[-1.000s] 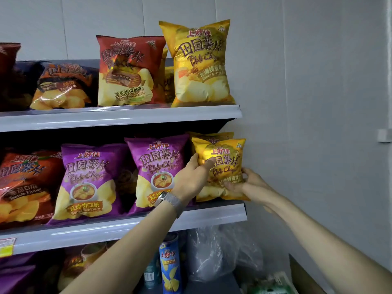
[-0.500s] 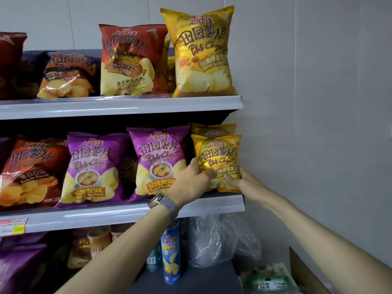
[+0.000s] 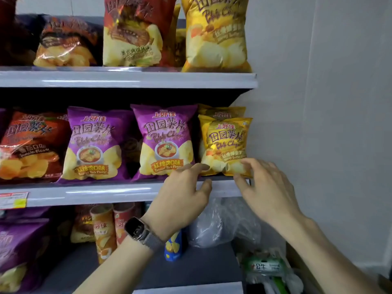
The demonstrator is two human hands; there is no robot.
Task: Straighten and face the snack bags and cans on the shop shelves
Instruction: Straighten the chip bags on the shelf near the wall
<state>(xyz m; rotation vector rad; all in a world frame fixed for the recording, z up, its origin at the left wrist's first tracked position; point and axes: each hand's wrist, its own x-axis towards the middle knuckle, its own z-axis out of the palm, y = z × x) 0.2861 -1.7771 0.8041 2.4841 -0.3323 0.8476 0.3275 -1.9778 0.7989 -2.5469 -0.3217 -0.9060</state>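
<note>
A small yellow chip bag (image 3: 226, 145) stands upright at the right end of the middle shelf (image 3: 110, 193), facing out, with another yellow bag (image 3: 220, 112) behind it. My left hand (image 3: 182, 198), a watch on its wrist, hovers in front of the shelf edge with fingers apart, holding nothing. My right hand (image 3: 265, 189) is open just below the yellow bag's bottom right corner, fingertips close to it. Two purple chip bags (image 3: 164, 143) (image 3: 93, 145) and a red one (image 3: 29, 145) stand to the left.
The top shelf (image 3: 127, 78) holds a large yellow bag (image 3: 216, 32), a red bag (image 3: 135, 32) and a leaning dark bag (image 3: 65, 43). Below are chip cans (image 3: 104, 232), a blue can (image 3: 174, 247), a clear plastic bag (image 3: 224, 223) and purple bags (image 3: 19, 247). A grey wall (image 3: 328, 102) closes the right side.
Both hands let go of the small yellow bag and drew back toward me, below the shelf edge. The bag now stands on the shelf. The view has moved closer.
</note>
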